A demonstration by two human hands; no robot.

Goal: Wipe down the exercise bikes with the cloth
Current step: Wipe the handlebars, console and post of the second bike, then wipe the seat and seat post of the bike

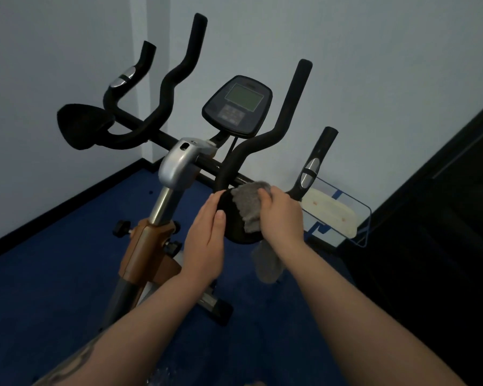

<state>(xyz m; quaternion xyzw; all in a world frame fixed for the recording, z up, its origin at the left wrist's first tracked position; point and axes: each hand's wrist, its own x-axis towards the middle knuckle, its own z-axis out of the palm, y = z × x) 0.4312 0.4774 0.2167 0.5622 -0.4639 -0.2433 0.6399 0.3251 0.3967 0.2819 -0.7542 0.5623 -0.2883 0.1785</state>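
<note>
Grey cloth [248, 207]: bunched at centre frame, draped over the right elbow pad [234, 218], one end hanging below it.
Right hand [282, 215]: centre right, fingers [264, 196] clenched on the cloth, pressing it onto the pad.
Left hand [204, 238]: just left of it, fingers straight and released, laid against the pad's left edge with the thumb on its face; it seems to steady the pad.
Bike [176, 165]: fills the middle of the frame, on blue floor in a corner; only one is in view.
Console [237, 105]: upper centre, untouched now.
Left pad [84, 125]: upper left, well apart from both hands.
Progress: judging by the cloth's place, wiping is under way on the right pad. Whether the handlebars, console, left pad and frame are done cannot be told; any other bikes remain out of view.
</note>
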